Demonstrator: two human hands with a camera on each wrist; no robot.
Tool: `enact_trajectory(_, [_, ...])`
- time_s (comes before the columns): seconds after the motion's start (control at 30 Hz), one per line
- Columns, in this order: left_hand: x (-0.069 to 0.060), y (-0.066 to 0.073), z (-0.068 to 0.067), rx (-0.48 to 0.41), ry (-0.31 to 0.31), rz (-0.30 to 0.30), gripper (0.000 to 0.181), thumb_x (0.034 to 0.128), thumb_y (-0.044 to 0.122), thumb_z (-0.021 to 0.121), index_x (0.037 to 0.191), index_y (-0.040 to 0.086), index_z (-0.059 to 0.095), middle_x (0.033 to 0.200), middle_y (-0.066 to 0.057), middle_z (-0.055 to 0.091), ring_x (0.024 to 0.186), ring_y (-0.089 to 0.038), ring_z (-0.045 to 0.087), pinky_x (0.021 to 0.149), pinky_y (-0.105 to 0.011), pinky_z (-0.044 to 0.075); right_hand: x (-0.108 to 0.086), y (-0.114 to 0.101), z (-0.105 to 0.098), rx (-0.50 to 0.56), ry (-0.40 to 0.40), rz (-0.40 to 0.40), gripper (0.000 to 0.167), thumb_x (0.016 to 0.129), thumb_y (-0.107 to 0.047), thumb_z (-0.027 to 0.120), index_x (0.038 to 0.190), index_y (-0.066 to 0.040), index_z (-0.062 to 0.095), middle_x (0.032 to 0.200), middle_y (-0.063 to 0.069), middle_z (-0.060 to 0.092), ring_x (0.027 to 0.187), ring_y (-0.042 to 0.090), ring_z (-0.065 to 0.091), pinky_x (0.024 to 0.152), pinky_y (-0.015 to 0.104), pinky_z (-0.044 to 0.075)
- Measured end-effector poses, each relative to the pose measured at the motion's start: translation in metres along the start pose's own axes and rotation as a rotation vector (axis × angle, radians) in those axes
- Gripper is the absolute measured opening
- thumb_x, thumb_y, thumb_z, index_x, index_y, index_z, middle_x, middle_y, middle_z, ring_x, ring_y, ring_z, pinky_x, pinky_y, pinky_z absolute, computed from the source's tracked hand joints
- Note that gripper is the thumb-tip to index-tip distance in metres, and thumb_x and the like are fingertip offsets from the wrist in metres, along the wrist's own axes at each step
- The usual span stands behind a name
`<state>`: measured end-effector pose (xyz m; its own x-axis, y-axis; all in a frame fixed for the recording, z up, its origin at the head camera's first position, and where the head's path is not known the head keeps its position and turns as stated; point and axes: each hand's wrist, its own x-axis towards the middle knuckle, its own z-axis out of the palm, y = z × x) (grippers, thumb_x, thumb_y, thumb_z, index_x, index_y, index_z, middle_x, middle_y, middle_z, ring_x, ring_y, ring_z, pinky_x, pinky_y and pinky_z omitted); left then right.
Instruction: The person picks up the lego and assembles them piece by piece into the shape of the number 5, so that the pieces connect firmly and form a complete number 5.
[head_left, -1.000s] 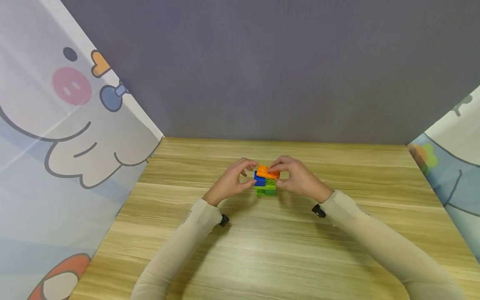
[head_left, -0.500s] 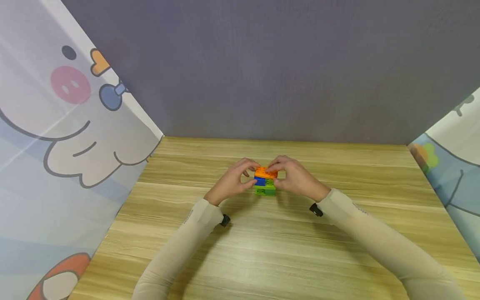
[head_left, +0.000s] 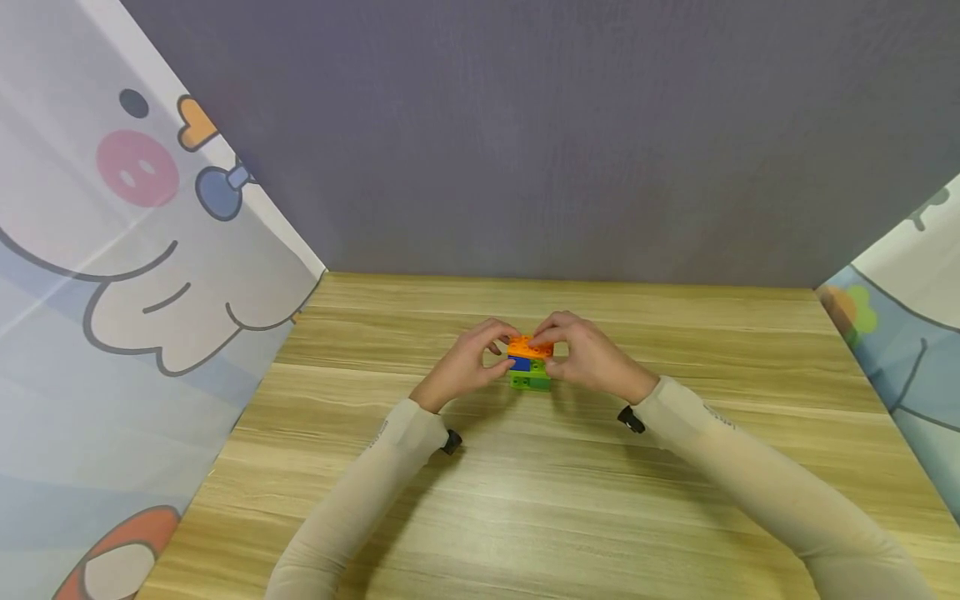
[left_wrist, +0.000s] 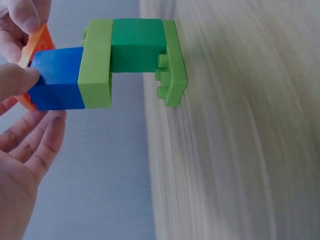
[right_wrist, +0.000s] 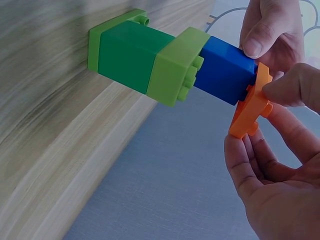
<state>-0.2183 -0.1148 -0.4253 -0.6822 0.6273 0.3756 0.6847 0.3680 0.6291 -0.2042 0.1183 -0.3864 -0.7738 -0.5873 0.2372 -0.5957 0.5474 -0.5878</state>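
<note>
A tower of building blocks stands on the table: a light green plate (left_wrist: 177, 70) at the bottom, a dark green brick (left_wrist: 139, 46), another light green plate (left_wrist: 96, 65), then a blue brick (left_wrist: 59, 85) at one side. My left hand (head_left: 467, 360) holds the blue brick, its thumb on the near face. My right hand (head_left: 591, 354) pinches an orange plate (right_wrist: 252, 107) between thumb and fingers. This orange plate lies over the blue brick and overhangs it. In the right wrist view it sits slightly tilted, with blue studs partly showing beneath.
The wood-grain table (head_left: 540, 500) stretches around the tower. A grey panel (head_left: 525, 150) rises behind it. Cartoon-printed walls (head_left: 45, 350) stand at the left and right. Both wrists wear dark straps with small devices (head_left: 632, 419).
My right hand has moved slightly left and lowered the orange plate, which is now more level and lined up over the blue brick. The left hand has barely moved.
</note>
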Motion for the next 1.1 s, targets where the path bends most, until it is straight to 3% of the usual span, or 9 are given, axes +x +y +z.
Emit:
enact_trajectory(0.27, [-0.0007,-0.0032,0.0037,-0.021,-0.002,0.001,0.037,0.0847,0.006,0.071,0.118,0.013,0.055,0.114,0.001,0.056,0.101,-0.012,0.054,0.078,-0.026,0.051,0.0005,-0.0015,-0.0018,-0.001,0.007,-0.013,0.028,0.075,0.001,0.068,0.102,-0.007,0.073,0.103,-0.001,0.059,0.095,0.017,0.050,0.082,0.044,0.048])
enact_trajectory(0.63, [-0.0004,-0.0042,0.0062,-0.019,0.024,0.048,0.034,0.0833,0.001,0.070,0.112,0.011,0.056,0.111,0.001,0.056,0.099,-0.009,0.054,0.076,-0.025,0.051,0.0004,-0.0008,-0.0019,-0.020,0.005,-0.004,0.030,0.075,0.000,0.068,0.103,-0.009,0.073,0.104,-0.002,0.059,0.097,0.016,0.049,0.083,0.038,0.046])
enact_trajectory(0.8, [0.0002,-0.0042,0.0062,-0.012,0.037,0.063,0.033,0.0825,0.000,0.071,0.111,0.010,0.057,0.112,0.000,0.056,0.098,-0.009,0.054,0.075,-0.024,0.051,-0.0005,-0.0006,-0.0021,-0.015,0.004,0.004,0.030,0.075,0.001,0.069,0.104,-0.009,0.073,0.104,-0.002,0.058,0.097,0.016,0.049,0.083,0.041,0.047])
enact_trajectory(1.1, [-0.0001,-0.0062,0.0058,-0.023,0.044,0.080,0.030,0.0832,0.003,0.071,0.109,0.011,0.059,0.116,-0.001,0.056,0.097,-0.012,0.055,0.070,-0.029,0.053,-0.0010,-0.0018,-0.0021,-0.016,-0.013,0.015,0.030,0.076,0.001,0.069,0.105,-0.008,0.072,0.106,-0.001,0.058,0.099,0.018,0.049,0.084,0.040,0.047])
